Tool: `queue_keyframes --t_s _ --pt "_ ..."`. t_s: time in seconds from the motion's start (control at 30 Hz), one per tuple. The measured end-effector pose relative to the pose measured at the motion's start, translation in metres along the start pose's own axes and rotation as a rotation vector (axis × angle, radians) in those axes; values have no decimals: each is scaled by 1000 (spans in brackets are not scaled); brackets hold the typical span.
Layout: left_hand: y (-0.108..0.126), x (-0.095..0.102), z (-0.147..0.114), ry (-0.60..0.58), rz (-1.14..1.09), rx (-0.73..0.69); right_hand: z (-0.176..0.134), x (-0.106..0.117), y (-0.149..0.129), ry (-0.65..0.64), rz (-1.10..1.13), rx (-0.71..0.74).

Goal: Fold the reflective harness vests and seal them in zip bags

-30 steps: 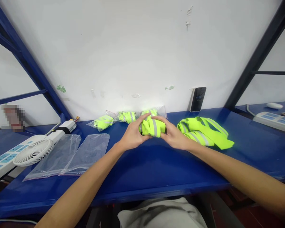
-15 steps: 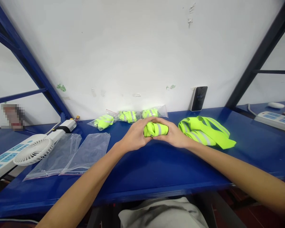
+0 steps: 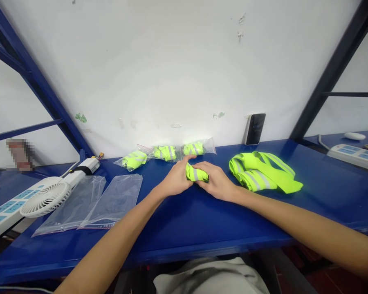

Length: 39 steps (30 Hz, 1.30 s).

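Moved: compared with half a second ago, your right hand (image 3: 216,181) is drawn in toward your left hand (image 3: 179,177), and the yellow-green bundle (image 3: 197,173) shows less between them, slightly nearer the front edge of the bench (image 3: 171,228).
Bundle: it is midway along the bench, between the front and back edges; you cannot tell from here whether its underside touches the top.
Folds: the step looks like squeezing the rolled fabric compact, so press evenly from both ends and pin any free end, since the layers are likely to spring apart if one side slackens.
Left hand: you clasp the bundle's left end, one digit standing up at its top; the palm side is hidden.
Right hand: you grasp the other end, fingers curled over the top and thumb at the near side, nearly meeting your left.
Grip gap: your hands are only as wide apart as the bundle; keep that firm, but not so hard that the layers slide out of line.
Bagged bundles (image 3: 167,152): three lie along the back edge, just beyond your hands.
Strap pile (image 3: 259,167): it lies loosely coiled toward the bench's right end.
Clear bags (image 3: 119,192): two lie flat toward the front left corner, beside the white fan (image 3: 46,199).
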<state>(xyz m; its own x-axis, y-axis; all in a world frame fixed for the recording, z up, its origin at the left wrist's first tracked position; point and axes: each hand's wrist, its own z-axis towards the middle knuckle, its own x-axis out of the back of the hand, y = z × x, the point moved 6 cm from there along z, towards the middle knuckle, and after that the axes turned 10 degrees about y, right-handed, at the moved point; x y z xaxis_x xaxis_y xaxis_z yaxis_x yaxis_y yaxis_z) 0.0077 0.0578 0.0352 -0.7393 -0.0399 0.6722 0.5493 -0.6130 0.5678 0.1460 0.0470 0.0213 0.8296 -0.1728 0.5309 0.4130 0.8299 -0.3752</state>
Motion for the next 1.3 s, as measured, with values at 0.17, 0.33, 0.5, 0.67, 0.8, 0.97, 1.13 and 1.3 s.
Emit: queue_keyframes --t_s 0.17,0.33,0.5,0.67,0.8,0.97,1.13,1.3 --pt "4 12 -2 -71 -128 15 -6 2 3 5 -55 120" --pt "-4 17 2 -55 -367 155 -6 5 -2 41 -137 307" --pt "-18 16 6 157 -504 260 -5 8 -1 3 -205 411" --pt "-20 33 0 492 -241 117 -6 12 0 18 -187 393" --pt "-30 16 0 272 -351 272 -7 16 -5 28 -137 419" --pt "-19 -10 -4 35 -800 467 -6 26 -18 65 -93 489" --pt "-10 -17 -6 105 -957 504 -3 30 -30 52 -40 456" --pt "-15 9 3 178 -343 364 -4 18 -26 -6 -75 366"
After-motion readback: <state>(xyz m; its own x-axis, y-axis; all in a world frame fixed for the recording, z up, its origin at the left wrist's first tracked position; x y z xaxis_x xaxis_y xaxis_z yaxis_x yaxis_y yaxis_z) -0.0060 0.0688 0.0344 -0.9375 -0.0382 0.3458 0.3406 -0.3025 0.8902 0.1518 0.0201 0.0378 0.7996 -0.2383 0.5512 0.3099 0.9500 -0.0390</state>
